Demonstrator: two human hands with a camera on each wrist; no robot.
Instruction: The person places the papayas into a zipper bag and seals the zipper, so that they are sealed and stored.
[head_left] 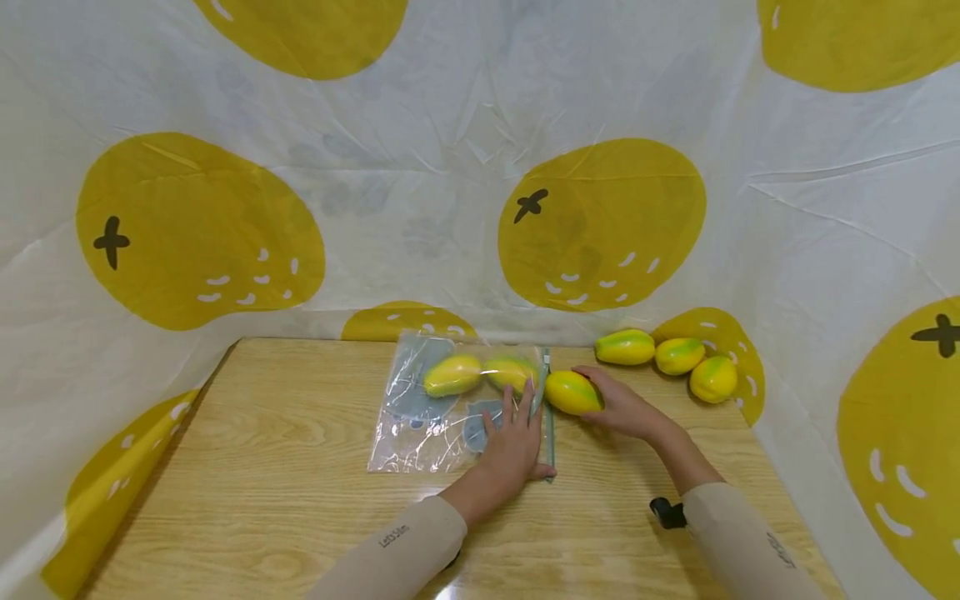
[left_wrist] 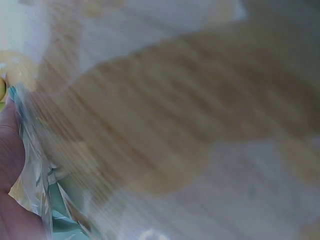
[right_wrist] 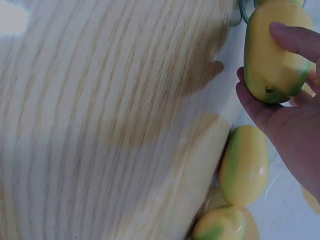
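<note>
1. Beside the plastic bag (head_left: 452, 423), the right hand (head_left: 621, 408) grips a yellow fruit (head_left: 573, 393); a loose hold may let it roll.
2. The left hand (head_left: 512, 446) lies spread on the bag; weak pressure could allow slipping.

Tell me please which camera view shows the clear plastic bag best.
The head view: the clear plastic bag shows almost whole, with two yellow fruits inside. The left wrist view shows only part of it, close and blurred; the right wrist view shows just a green edge, probably its zip.
</note>
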